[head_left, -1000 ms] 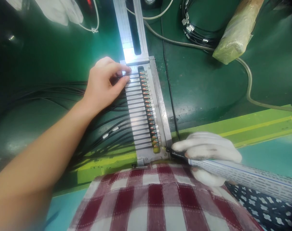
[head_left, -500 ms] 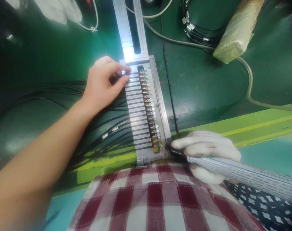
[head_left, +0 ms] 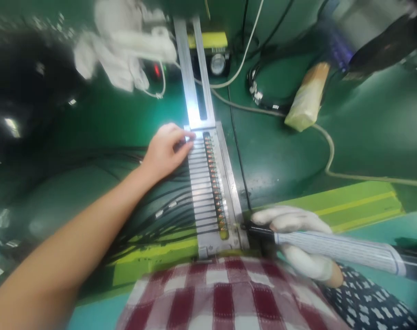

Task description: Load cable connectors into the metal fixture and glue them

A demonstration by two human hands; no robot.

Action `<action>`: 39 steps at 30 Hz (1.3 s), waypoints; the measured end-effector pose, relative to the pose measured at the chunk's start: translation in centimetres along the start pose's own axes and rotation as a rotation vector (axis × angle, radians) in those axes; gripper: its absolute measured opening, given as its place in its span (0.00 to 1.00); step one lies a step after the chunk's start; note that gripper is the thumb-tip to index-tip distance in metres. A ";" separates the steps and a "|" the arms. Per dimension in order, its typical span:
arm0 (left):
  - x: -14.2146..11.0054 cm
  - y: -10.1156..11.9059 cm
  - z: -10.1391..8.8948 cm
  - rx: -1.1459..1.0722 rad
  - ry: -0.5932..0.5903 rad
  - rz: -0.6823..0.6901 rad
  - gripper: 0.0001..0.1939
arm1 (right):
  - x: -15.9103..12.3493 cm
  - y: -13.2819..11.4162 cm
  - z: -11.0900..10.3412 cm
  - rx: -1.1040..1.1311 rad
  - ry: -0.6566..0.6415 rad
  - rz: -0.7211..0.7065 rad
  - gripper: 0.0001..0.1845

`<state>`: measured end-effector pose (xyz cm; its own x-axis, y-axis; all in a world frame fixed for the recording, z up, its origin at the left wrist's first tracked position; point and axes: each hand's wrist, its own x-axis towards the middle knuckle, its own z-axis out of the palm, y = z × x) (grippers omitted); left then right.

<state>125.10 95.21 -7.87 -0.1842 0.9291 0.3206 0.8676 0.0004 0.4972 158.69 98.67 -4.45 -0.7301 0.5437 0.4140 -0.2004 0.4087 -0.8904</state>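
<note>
A long metal fixture lies on the green bench, with a row of slots and small red-tipped wire ends down its middle. My bare left hand rests at its far end, fingers curled and pinched on the top slot where a black cable enters. My right hand, in a white glove, grips a pen-like tool with a black tip and grey ribbed handle. Its tip touches the fixture's near right corner.
Many black cables fan out left of the fixture. A wrapped block, a grey hose and a cable coil lie at the back right. White cloth sits at the back left. My checked shirt fills the bottom.
The camera has tilted up and back, so more of the bench's far side shows. Both hands keep their places on the fixture and tool.
</note>
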 end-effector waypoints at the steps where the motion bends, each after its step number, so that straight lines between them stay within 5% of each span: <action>1: 0.0 0.1 0.0 -0.002 -0.014 -0.010 0.14 | 0.0 0.0 0.2 0.072 0.081 0.065 0.08; 10: -0.1 1.5 -1.3 0.147 -0.085 -0.104 0.09 | 8.1 2.1 -0.3 0.619 0.570 0.235 0.18; 13: 1.0 3.5 -2.7 0.259 -0.134 -0.146 0.09 | 11.0 3.4 -3.6 0.659 0.704 0.233 0.22; 16: 4.3 7.4 -2.6 0.313 -0.214 -0.062 0.08 | 12.6 4.8 -9.3 0.695 0.878 0.136 0.21; 19: 9.5 12.3 0.8 0.250 -0.304 0.062 0.12 | 12.8 6.2 -15.1 0.584 0.910 -0.107 0.17; 21: 13.4 15.4 4.4 0.198 -0.335 0.062 0.25 | 12.5 6.9 -17.3 0.530 0.922 -0.156 0.16; 23: 16.6 18.0 7.8 0.164 -0.344 -0.020 0.43 | 12.1 7.2 -17.9 0.598 1.038 -0.132 0.17; 26: 18.7 19.9 10.0 0.120 -0.340 -0.097 0.46 | 11.9 6.5 -17.2 0.715 1.149 -0.083 0.17; 29: 16.9 18.0 7.6 0.071 -0.297 -0.003 0.42 | 12.0 5.2 -16.4 0.803 1.175 -0.050 0.17; 35: 6.8 7.8 -1.9 -0.139 -0.143 0.140 0.39 | 12.6 4.6 -14.2 0.757 1.068 -0.040 0.19; 39: 1.2 4.7 -4.4 -0.054 -0.039 0.156 0.35 | 13.5 4.0 -10.4 0.712 0.883 0.030 0.21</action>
<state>126.90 94.71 -1.63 -0.0301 0.9299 0.3666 0.8582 -0.1639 0.4864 154.80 115.28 -0.42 -0.0807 0.9884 0.1284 -0.7230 0.0306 -0.6902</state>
